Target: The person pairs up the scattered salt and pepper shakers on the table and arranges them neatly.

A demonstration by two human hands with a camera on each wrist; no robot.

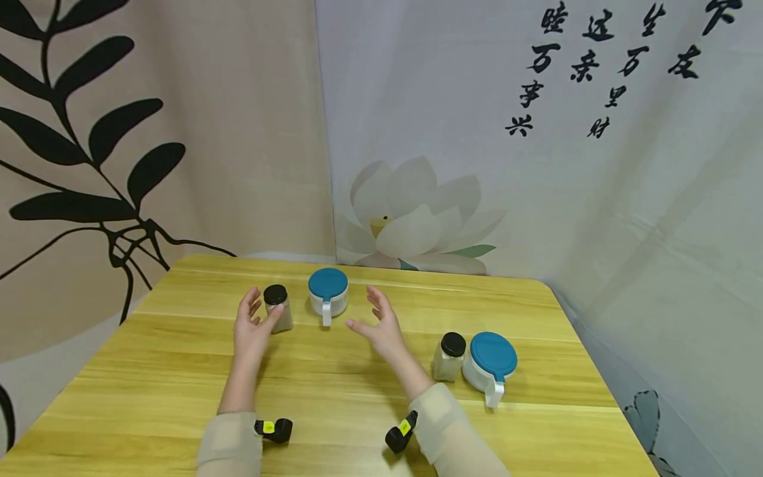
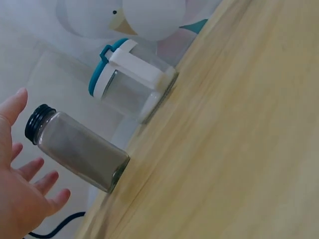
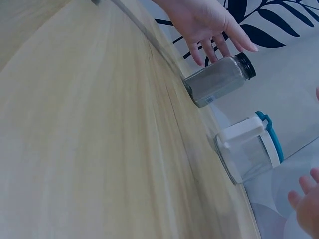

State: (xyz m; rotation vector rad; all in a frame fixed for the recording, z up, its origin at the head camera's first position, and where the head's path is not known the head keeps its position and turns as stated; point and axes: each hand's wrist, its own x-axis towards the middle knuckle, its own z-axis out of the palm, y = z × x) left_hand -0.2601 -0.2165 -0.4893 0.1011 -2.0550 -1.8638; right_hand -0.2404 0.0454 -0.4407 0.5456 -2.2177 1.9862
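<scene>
My left hand (image 1: 252,331) is beside a small clear glass jar with a black lid (image 1: 275,295), thumb on the near side and fingers spread. In the left wrist view, a gap shows between that hand (image 2: 22,194) and the upright jar (image 2: 82,149). Right of it stands a glass jar with a blue lid and white handle (image 1: 328,283), the handle turned towards me. My right hand (image 1: 386,326) hovers to the right of this blue-lidded jar, fingers parted and holding nothing. The right wrist view catches just part of the right hand (image 3: 310,206) at its edge.
A second black-lidded jar (image 1: 450,358) and a second blue-lidded jar with a handle (image 1: 492,358) stand close together to the right of my right forearm. All are on a wooden table (image 1: 334,424). Behind its far edge hangs a printed curtain (image 1: 262,132).
</scene>
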